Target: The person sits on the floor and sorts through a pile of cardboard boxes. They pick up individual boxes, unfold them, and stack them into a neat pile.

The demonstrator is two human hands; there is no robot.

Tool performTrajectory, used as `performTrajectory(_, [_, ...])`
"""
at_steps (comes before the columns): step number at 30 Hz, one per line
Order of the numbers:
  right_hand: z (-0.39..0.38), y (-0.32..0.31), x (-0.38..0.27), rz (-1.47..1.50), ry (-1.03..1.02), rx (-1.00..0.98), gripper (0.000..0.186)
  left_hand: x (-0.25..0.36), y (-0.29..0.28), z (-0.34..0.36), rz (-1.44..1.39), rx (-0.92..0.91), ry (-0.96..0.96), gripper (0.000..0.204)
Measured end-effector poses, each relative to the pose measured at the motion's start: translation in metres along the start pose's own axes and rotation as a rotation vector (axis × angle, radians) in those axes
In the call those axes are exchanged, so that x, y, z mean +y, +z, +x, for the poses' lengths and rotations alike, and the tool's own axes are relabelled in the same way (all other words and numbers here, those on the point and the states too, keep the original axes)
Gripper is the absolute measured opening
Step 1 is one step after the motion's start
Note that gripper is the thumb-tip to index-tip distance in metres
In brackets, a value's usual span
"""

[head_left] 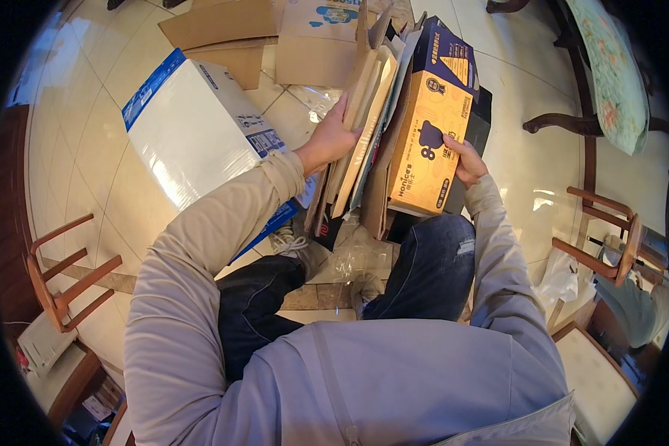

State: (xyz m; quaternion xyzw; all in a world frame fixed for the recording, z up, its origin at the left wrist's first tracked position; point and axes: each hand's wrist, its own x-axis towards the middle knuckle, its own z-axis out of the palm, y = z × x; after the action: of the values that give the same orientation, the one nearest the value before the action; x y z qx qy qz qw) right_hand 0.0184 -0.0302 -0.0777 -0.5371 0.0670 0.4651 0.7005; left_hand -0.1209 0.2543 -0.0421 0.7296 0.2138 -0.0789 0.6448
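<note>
My left hand (331, 137) grips the left side of an upright stack of flattened cardboard (358, 126), its thumb up along the edge and some fingertips hidden between the sheets. My right hand (466, 160) holds a yellow and dark-blue printed box (431, 141) by its right edge, thumb on the front and the other fingers mostly hidden. This box leans against the right of the stack, and a black box (484, 111) shows behind it. Left of my left hand lies a large white and blue carton (201, 126).
Opened brown cardboard (219, 33) lies on the tiled floor beyond. Wooden chairs (70, 275) (606, 241) stand at both sides. A cushioned seat (609, 74) with curved dark legs is at the far right. Near the right chair sits a white plastic bag (560, 275).
</note>
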Motion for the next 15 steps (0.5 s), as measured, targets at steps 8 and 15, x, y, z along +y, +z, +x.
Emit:
performTrajectory(8, [-0.003,-0.015,-0.006,-0.030,0.023,0.019,0.034,-0.007,-0.004,0.003,0.039,0.012,0.028,0.080])
performTrajectory(15, [-0.021,-0.007,-0.025,-0.115,0.067,0.118,0.047,0.017,-0.003,-0.008,0.022,-0.027,0.003,0.076])
